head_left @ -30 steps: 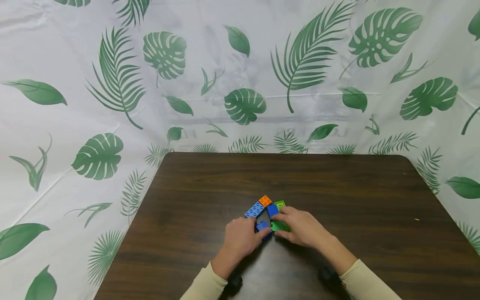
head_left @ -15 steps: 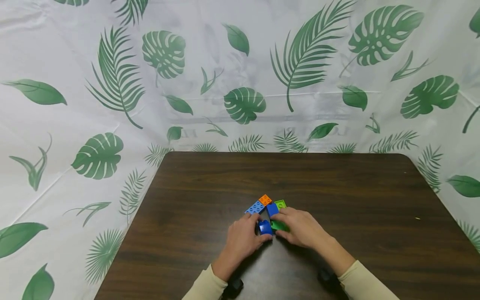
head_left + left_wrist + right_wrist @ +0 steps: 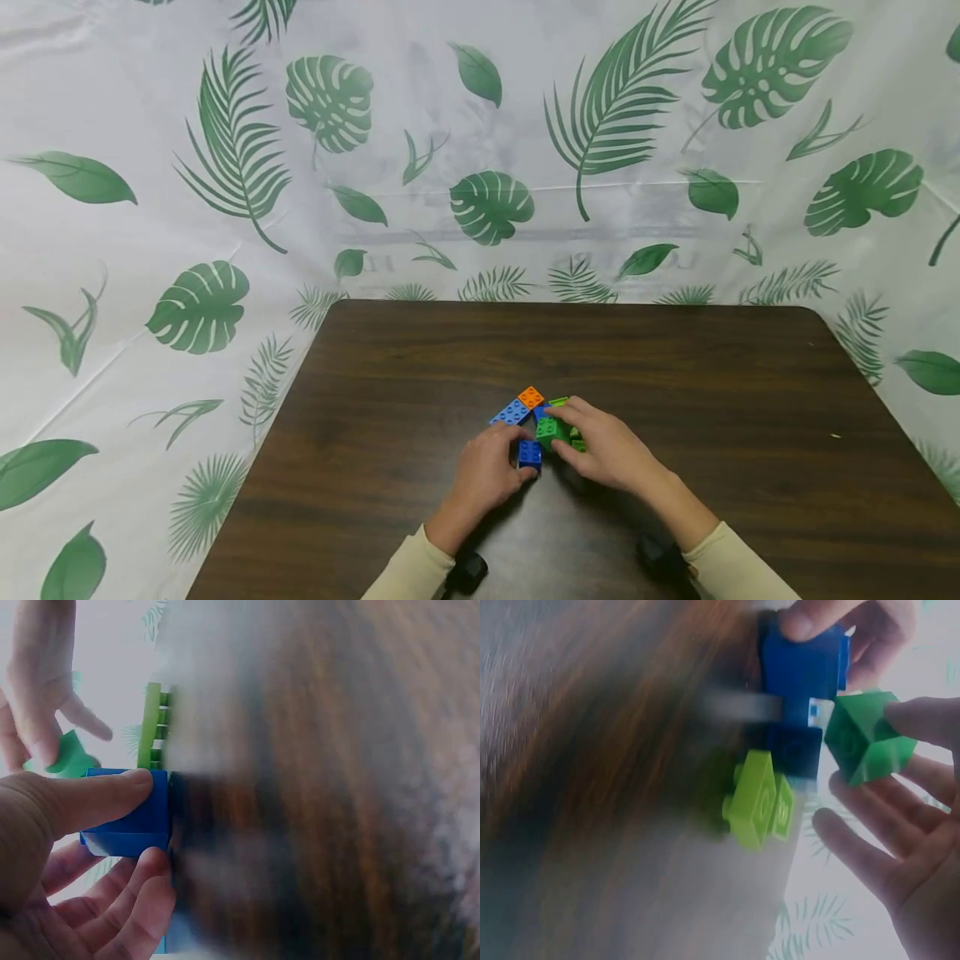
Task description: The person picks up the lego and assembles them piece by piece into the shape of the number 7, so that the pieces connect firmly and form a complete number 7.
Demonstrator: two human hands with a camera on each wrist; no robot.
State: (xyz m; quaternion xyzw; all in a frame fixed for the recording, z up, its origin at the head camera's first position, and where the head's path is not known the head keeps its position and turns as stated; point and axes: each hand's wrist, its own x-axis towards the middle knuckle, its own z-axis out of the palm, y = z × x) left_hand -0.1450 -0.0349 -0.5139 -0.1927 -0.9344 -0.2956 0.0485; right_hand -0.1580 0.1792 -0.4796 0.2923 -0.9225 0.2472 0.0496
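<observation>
My left hand (image 3: 487, 471) pinches a dark blue toy building brick (image 3: 529, 454) between thumb and fingers. Its studs face up in the head view, and the left wrist view shows the thumb across one side of the brick (image 3: 135, 817). Just to the right, my right hand (image 3: 611, 446) holds a green brick (image 3: 549, 430), also studs up. In the right wrist view this green brick (image 3: 864, 739) is tilted and raised off the table, close to the blue brick (image 3: 802, 664). The two bricks look apart in the head view.
Beyond the hands lie a light blue brick (image 3: 510, 413) and an orange brick (image 3: 531, 397), end to end. A second dark blue brick (image 3: 539, 412) is partly hidden. Lime green bricks (image 3: 754, 801) lie by the right hand. All are on the dark wooden table (image 3: 420, 358).
In the left hand the blue brick has turned, and its studs now face up. The right hand has lifted the green brick slightly up and left, baring lime green pieces beneath.
</observation>
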